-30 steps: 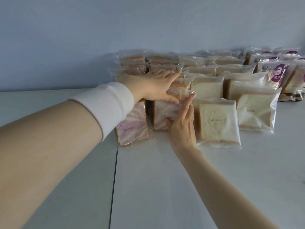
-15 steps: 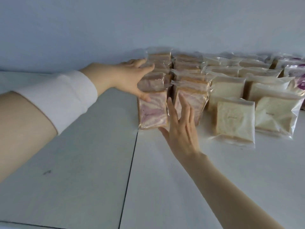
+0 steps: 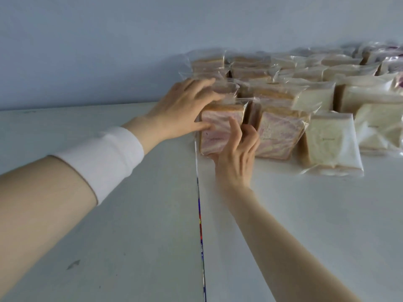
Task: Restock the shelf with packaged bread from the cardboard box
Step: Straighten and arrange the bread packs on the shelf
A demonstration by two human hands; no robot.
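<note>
While apparently squaring up the leftmost row on a shelf [image 3: 305, 214], clasped the front pack [image 3: 218, 131] of marbled bread at its right edge with the right grip [image 3: 235, 153], fingers curled round the film, thumb tucked near the bottom corner. Laid the left grip [image 3: 183, 110] flat and unclenched over the tops of the packs behind, thumb pressed to the front pack's face. Stood on edge, leaning back slightly, broad face to the camera, width running left to right along the shelf. Sat between the two grips, touching both; right grip the one with real purchase, so judged likelier to steer any nudge back into line. Ranged a second marbled pack [image 3: 279, 138] just beside it on the right, then white packs [image 3: 331, 144] beyond, in rows reaching back to the wall [image 3: 109, 51]. Showed purple-printed wrappers at far right, too blurred to read. Caught a seam [image 3: 199, 214] in the shelf running forward from under the front pack's left edge. Found no box in view.
</note>
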